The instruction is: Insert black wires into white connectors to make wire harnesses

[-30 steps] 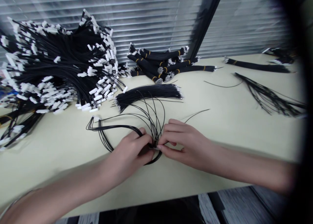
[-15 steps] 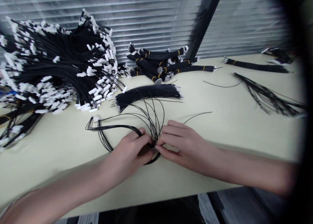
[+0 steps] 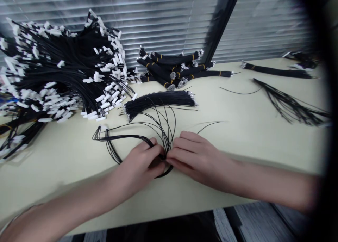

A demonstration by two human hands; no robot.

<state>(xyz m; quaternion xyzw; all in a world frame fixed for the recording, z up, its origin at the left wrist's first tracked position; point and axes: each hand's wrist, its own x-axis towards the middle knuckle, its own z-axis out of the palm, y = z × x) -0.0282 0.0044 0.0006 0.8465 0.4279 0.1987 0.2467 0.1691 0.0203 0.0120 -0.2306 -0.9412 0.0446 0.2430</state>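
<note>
Black wires (image 3: pixel 161 127) are being pinched between the fingertips (image 3: pixel 158 151) of the left hand (image 3: pixel 138 166) and the right hand (image 3: pixel 198 157), both closing tightly on them. The wires are looping on the table (image 3: pixel 237 136), just in front of the loose bundle (image 3: pixel 158 100). Left of this bundle a pile of cables with white plugs (image 3: pixel 60 69) is lying.

light: we got even, fairly bright | glare: pale sheen on blinds (image 3: pixel 163 20) | shadows: faint, soft on table (image 3: pixel 245 140) | edges: we saw lens bending, heavy dark vignette right | blur: near forearm (image 3: pixel 66 206) and far-left wire pile (image 3: pixel 39 69) soft
</note>
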